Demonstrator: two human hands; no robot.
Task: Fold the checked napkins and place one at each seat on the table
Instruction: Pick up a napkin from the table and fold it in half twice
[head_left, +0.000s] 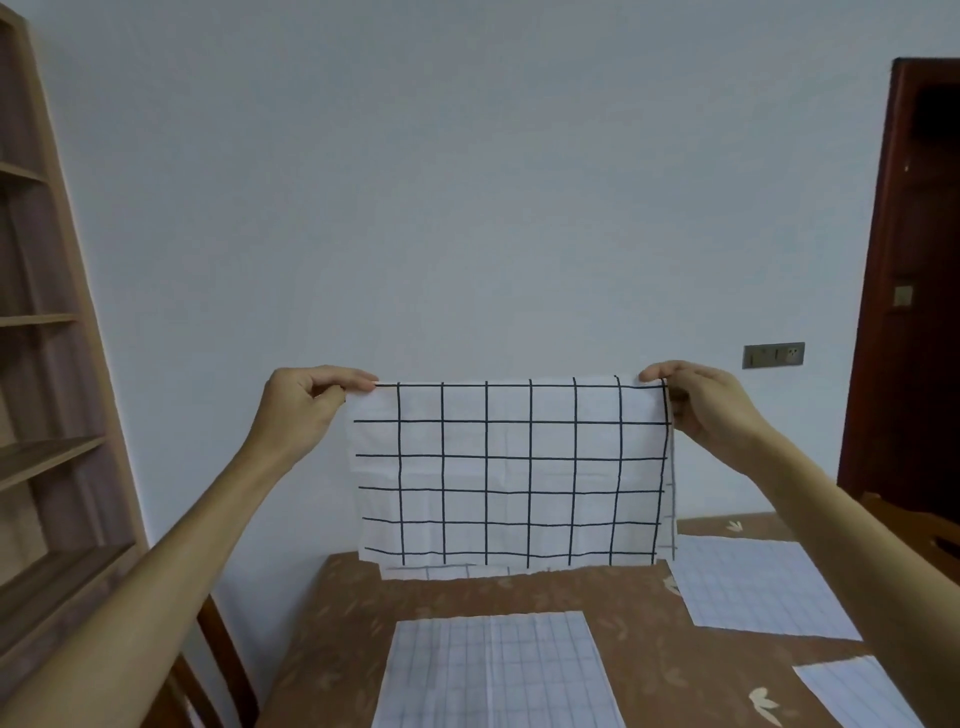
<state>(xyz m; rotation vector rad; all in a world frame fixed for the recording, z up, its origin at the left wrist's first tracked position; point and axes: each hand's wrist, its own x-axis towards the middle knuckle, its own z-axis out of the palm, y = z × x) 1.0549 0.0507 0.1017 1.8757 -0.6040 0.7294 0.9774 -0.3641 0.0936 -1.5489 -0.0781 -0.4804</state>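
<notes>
Head-worn view, forward over table (467, 592) toward wall (467, 182)

A home dining room: cloth-covered table (519, 592), wooden chair (218, 642), bookshelf (47, 447), dark wooden door (914, 291), wall socket (773, 355).

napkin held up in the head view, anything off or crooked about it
Slightly. The checked napkin, pinched at its top corners by the left hand and right hand, is doubled over, and its back layer peeks out below the bottom edge and along the right side, so the halves are not lined up.
</notes>
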